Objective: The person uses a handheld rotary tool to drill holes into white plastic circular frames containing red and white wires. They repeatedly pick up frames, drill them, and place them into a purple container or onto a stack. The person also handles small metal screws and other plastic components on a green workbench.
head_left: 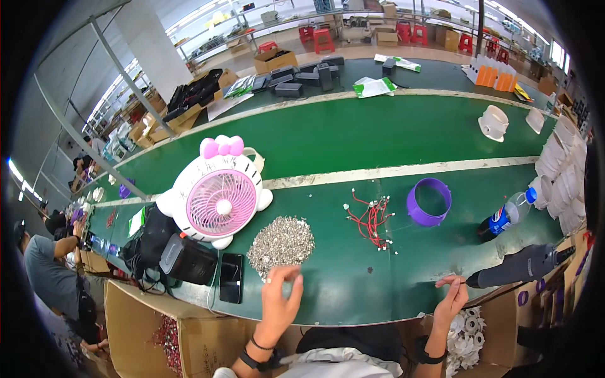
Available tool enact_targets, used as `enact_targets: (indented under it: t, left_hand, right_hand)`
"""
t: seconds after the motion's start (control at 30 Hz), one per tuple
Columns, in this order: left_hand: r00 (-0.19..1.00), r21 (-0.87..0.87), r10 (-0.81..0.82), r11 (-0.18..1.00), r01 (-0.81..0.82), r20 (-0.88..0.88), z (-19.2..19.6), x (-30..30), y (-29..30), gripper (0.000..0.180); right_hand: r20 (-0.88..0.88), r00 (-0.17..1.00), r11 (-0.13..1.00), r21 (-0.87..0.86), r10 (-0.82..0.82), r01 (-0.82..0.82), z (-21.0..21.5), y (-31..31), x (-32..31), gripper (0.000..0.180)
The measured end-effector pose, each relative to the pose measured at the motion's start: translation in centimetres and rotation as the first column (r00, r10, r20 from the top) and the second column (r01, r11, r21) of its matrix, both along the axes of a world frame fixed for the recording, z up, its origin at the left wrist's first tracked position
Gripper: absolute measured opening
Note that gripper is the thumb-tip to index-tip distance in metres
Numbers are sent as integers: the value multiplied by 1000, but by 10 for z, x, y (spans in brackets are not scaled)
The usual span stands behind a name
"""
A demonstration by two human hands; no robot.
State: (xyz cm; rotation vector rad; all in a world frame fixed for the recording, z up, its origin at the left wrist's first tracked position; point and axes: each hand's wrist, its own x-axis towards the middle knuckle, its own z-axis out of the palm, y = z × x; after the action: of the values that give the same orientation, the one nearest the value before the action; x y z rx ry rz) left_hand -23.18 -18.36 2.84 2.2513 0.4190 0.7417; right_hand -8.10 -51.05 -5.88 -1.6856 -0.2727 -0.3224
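Observation:
My left hand (pixel 282 295) is at the near edge of a heap of small metal screws (pixel 282 244), fingers bent and thumb apart; I see nothing held. My right hand (pixel 449 298) has its fingers around the thin front end of a dark electric screwdriver (pixel 518 267), whose body slants off to the right. Beyond the screws a white, cat-shaped fan housing (pixel 183 196) with a pink grille and bow lies on the green table. Red wires (pixel 372 220) with white connectors lie in a bunch right of the screws, beside a purple ring (pixel 411 205).
A black phone (pixel 231 278) and a black case (pixel 189 259) lie left of my left hand. A cola bottle (pixel 504 217) and stacked white parts (pixel 561 164) are on the right. Cardboard boxes (pixel 211 346) stand below the table edge. People work at far left.

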Motion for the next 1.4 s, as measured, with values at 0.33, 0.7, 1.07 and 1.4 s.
enact_targets:
  t: [0.33,0.7,1.07,1.4]
  left_hand:
    - [980,378,65,926,11,-188,-4,250,162,30]
    - [729,601,558,758,-254,-396,-102,290,257,64]
    - [979,729,90,681,74,-183,-98,302,225,33]
    - [666,424,704,697,-579,-247,-45,319,229,60]
  right_hand:
    - [278,957,970,243,-82,12,95,16,21,80]
    - [209,977,982,188,-45,5,95,-36,20,85]
    - [176,975,933,353,-134,64,103,-15,22,60]
    - [273,960,982,190,-56,3,88,-1,16,45]
